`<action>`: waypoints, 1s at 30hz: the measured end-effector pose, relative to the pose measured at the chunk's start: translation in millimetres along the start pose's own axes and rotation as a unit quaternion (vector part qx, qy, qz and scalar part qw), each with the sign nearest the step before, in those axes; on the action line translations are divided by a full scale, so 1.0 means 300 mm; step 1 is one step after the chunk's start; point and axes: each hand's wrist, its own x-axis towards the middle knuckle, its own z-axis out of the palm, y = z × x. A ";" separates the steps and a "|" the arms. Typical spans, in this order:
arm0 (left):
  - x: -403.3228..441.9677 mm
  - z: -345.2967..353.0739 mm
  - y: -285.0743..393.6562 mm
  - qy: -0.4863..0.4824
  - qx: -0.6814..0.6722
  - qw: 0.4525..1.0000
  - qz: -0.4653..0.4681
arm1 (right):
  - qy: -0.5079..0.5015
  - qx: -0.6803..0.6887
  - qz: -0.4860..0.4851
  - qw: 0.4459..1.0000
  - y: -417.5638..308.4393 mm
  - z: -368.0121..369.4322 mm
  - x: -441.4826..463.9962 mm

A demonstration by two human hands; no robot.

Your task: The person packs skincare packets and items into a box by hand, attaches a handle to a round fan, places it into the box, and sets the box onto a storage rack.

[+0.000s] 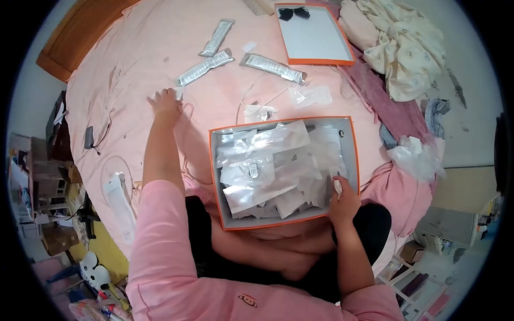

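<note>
My left hand (167, 101) is on the pink bedsheet with its fingers spread, touching a small white piece (179, 94) partly under the fingertips. Just above it lie three silvery sealed packets (204, 67) with printed labels. An open box (213, 176) with an orange rim sits before my crossed legs, filled with clear and silvery plastic bags (292, 166). At the box's right wall, my right hand (345, 203) is closed around a small white thing (338, 187), whose kind I cannot make out.
The orange-edged lid (316, 40) lies at the back with dark sunglasses (293, 13) in it. Small clear bags (310, 97) lie beyond the box. A long white packet (120, 203) and a small dark device (89, 137) are at left, a crumpled plastic bag (415, 158) at right.
</note>
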 end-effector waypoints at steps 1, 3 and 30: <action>0.010 -0.021 -0.006 0.019 -0.015 1.000 0.016 | 0.001 -0.007 0.001 1.000 -0.003 0.001 0.004; 0.043 -0.043 -0.017 0.057 -0.044 0.996 0.045 | 0.004 -0.019 0.001 1.000 -0.013 0.003 0.010; -0.520 -0.484 0.145 -0.315 -0.897 0.309 0.012 | 0.075 0.007 -0.038 0.996 0.008 0.013 -0.005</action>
